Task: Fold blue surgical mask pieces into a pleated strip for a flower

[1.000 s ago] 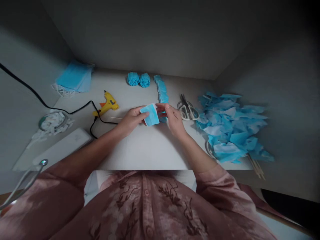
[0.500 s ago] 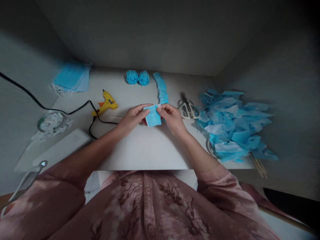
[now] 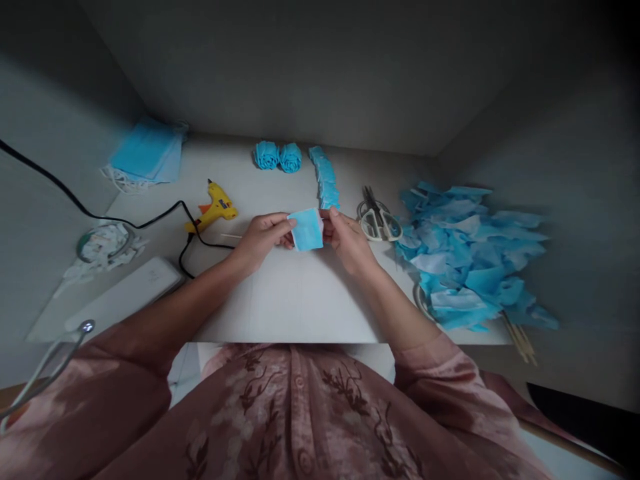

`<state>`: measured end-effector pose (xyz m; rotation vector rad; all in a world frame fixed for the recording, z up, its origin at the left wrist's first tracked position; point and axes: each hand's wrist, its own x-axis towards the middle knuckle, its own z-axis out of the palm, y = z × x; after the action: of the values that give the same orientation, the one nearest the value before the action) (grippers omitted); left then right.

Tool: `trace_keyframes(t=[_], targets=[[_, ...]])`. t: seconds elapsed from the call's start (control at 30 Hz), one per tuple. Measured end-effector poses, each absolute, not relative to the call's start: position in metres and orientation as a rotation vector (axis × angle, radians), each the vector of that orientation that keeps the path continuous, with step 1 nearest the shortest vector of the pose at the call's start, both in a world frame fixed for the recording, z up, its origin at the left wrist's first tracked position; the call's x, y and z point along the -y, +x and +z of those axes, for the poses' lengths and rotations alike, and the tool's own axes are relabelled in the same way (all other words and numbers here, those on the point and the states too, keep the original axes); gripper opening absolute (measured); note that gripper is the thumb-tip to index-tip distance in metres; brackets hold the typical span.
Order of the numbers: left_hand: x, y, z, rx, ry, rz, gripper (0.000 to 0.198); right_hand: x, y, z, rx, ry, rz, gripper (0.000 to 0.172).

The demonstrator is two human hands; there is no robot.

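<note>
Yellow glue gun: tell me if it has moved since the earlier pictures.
No; judged against the stack of blue masks, the yellow glue gun lies in the same spot.

Blue cloth piece [image 3: 307, 230], single, small, thin, roughly square. Blue face up toward the camera, paler strip along the 12 o'clock edge and at the 3 o'clock side. Mostly flat, slightly rotated: top edge climbs toward 2 o'clock. Held up just off the view's centre, toward 10 o'clock, pinched at its 9 o'clock edge. Contact at the 2 o'clock corner unclear.
</note>
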<state>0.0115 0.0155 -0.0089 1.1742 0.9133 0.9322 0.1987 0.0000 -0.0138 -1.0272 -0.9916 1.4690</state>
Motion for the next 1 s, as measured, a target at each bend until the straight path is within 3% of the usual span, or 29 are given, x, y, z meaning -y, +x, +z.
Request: trace_keyframes(t=[0.17, 0.33, 0.57, 0.7, 0.83, 1.0], targets=[[-0.015, 0.011, -0.010, -0.900, 1.175, 0.933, 0.034, 0.002, 0.200, -0.011, 1.067, -1.011, 1.488, 0.044], [-0.015, 0.012, -0.010, -0.916, 1.174, 0.921, 0.038, -0.001, 0.202, -0.014, 1.131, -1.064, 1.300, 0.040], [-0.015, 0.013, -0.006, -1.002, 1.109, 0.874, 0.060, 0.004, 0.206, -0.009, 1.583, -1.119, 0.513, 0.010], [-0.014, 0.013, -0.006, -0.935, 1.080, 0.775, 0.069, 0.007, 0.205, -0.010, 1.815, -1.055, 0.259, 0.011], [-0.016, 0.013, -0.009, -0.880, 1.045, 0.768, 0.072, 0.007, 0.203, -0.015, 1.870, -1.056, 0.240, 0.015], [-0.015, 0.014, -0.011, -0.829, 1.077, 0.801, 0.070, 0.007, 0.202, -0.019, 1.777, -1.085, 0.532, 0.023]])
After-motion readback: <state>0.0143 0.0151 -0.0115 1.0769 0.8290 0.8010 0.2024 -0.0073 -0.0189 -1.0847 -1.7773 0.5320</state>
